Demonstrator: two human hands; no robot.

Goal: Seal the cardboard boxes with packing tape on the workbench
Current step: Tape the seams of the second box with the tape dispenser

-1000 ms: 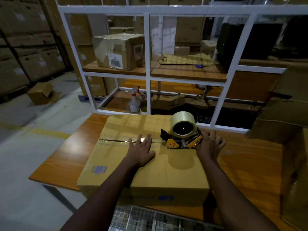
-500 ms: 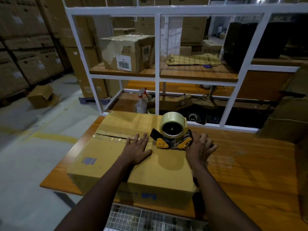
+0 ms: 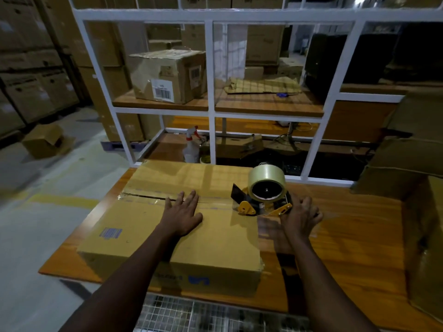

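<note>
From the head camera, the flat brown cardboard box (image 3: pixel 167 236) lies on the orange-brown wooden workbench (image 3: pixel 347 248), near its left end. Its top flaps meet in a seam (image 3: pixel 148 196) that runs left to right.

The left hand (image 3: pixel 182 216) lies flat on the lid with its fingers straight and slightly apart, the tips reaching the seam. I take it that this keeps the flaps down and the box from sliding.

The yellow-and-black tape dispenser (image 3: pixel 263 200), with its roll of pale clear tape, sits on the seam at the box's right edge, the likely end for a strip to start or finish.

The right hand (image 3: pixel 299 216) is at the dispenser's handle end with its fingers spread. It is blurred, so I cannot tell whether it grips the handle.

Behind the bench stands a white metal frame (image 3: pixel 212 68).
</note>
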